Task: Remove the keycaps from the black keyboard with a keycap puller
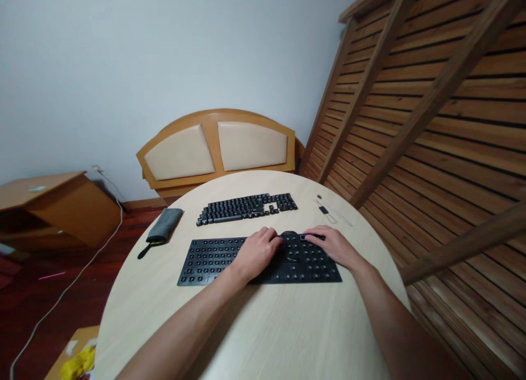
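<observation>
A black keyboard base [213, 259] with its keycaps off lies on the round pale wooden table [263, 325]. My left hand [258, 252] rests on its middle, fingers curled down against a dark round object [291, 244]. On the base's upper right edge my right hand [333, 245] has its fingertips pressed on a small black piece [309, 237]. Behind the base, the removed black keycaps [246, 207] are laid out in rows.
A grey pouch [165, 225] with a black and yellow tool [146, 250] lies at the table's left. Small thin tools [325, 209] lie at the right. A slatted wooden frame [431, 122] leans on the right. A headboard [217, 147] stands behind, a cabinet [61, 204] left.
</observation>
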A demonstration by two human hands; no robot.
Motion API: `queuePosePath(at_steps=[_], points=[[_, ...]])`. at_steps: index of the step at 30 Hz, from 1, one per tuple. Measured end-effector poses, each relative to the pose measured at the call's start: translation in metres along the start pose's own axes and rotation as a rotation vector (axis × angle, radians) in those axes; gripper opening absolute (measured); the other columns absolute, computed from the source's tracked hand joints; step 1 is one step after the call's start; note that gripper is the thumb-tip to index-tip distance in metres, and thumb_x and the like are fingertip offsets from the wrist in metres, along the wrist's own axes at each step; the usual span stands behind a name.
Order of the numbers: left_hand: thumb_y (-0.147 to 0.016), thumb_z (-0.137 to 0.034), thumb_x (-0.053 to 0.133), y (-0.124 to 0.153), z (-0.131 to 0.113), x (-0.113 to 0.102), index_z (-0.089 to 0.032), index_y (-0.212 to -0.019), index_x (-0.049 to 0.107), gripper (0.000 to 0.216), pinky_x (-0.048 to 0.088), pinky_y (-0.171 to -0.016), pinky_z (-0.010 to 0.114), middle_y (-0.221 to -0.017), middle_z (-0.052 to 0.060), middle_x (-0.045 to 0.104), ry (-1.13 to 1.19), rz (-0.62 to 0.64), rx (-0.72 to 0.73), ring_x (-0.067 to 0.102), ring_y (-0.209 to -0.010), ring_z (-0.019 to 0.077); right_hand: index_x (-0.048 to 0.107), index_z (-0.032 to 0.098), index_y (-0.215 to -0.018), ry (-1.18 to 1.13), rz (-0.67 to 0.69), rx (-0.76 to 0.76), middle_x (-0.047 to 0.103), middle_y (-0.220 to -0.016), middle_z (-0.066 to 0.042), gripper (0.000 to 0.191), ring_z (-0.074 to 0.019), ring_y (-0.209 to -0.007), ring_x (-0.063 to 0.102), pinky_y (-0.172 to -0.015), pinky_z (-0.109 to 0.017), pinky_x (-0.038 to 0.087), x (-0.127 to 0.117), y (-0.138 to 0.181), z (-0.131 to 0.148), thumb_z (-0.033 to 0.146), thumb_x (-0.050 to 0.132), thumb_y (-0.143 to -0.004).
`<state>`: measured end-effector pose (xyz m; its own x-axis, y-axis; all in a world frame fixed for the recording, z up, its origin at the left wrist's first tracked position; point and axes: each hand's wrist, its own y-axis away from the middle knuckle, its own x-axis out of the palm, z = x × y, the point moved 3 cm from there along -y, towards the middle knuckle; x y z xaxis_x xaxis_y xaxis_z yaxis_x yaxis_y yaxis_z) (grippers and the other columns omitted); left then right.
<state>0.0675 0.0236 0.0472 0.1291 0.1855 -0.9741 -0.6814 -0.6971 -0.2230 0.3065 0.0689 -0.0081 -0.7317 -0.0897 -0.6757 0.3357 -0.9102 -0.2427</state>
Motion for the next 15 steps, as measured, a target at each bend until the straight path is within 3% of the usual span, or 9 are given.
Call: queuePosePath(at_steps=[4, 8, 15], points=[[-0.100, -0.024, 0.048, -0.031, -0.020, 0.012, -0.017, -0.110, 0.063, 0.020, 0.052, -0.082, 0.032, -0.103, 0.007, 0.060, 0.003, -0.022, 0.037, 0.055, -0.096, 0.0207, 0.078, 0.024, -0.101, -0.010, -0.017, -0.028, 0.075, -0.103, -0.007, 0.035, -0.0271, -0.100, 0.065, -0.094, -0.041, 0.046, 0.001, 0.001, -0.001, 0.050, 0.057, -0.091], [-0.101, -0.023, 0.044, -0.045, -0.030, 0.019, -0.016, -0.104, 0.065, 0.022, 0.052, -0.083, 0.033, -0.102, 0.008, 0.060, -0.019, 0.048, 0.041, 0.056, -0.098, 0.0216, 0.077, 0.023, -0.103, -0.009, -0.023, -0.045, 0.075, -0.103, -0.007, 0.033, -0.0256, -0.099, 0.065, -0.092, -0.039, 0.046, 0.003, 0.001, -0.001, 0.047, 0.056, -0.093], [-0.098, -0.012, 0.041, -0.049, -0.038, 0.002, -0.014, -0.108, 0.065, 0.026, 0.055, -0.082, 0.035, -0.106, 0.013, 0.061, -0.040, 0.204, -0.130, 0.058, -0.102, 0.0242, 0.077, 0.024, -0.102, -0.007, -0.025, -0.048, 0.075, -0.102, -0.007, 0.030, -0.0251, -0.098, 0.065, -0.091, -0.039, 0.046, 0.002, 0.001, -0.001, 0.045, 0.058, -0.093]])
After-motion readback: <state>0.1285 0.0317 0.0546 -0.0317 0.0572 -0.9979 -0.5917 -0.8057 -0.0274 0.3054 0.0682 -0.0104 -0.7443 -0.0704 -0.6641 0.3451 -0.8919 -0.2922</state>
